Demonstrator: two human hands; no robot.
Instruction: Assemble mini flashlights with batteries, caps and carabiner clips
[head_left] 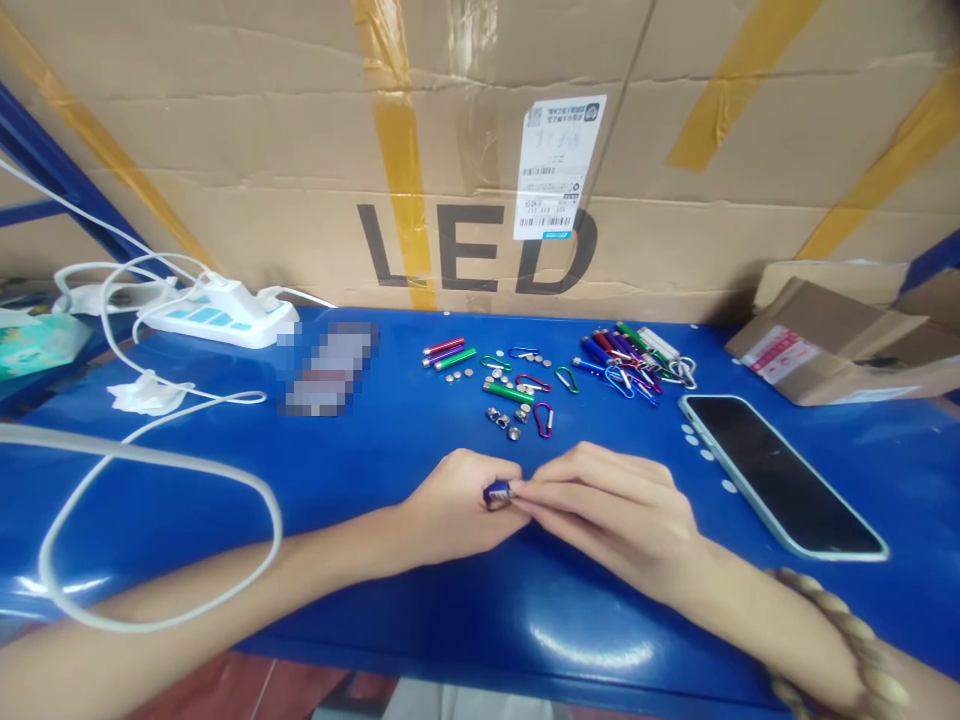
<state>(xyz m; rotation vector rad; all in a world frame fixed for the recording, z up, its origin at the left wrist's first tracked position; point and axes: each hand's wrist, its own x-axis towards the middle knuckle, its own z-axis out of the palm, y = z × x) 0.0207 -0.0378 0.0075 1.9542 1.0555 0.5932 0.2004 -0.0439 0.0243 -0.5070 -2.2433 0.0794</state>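
My left hand [450,510] is wrapped round a small blue metal tube [495,492], with one end showing out of the fist. My right hand [622,510] pinches at that end with thumb and fingertips; whatever small part lies between them is hidden. Just beyond the hands lie a green flashlight tube [508,393], several coloured carabiner clips [567,380], button cells [469,372] and small silver end caps [514,433]. Red, purple and green tubes [448,350] lie side by side behind these. To the right is a pile of keychain flashlights [622,355] with clips and rings.
A phone [784,475] lies at the right, near an open cardboard box [832,345]. On the left are a power strip [225,315], looping white cables [161,455] and a pixelated item [330,370]. A large carton [300,150] walls off the blue table's [337,430] back.
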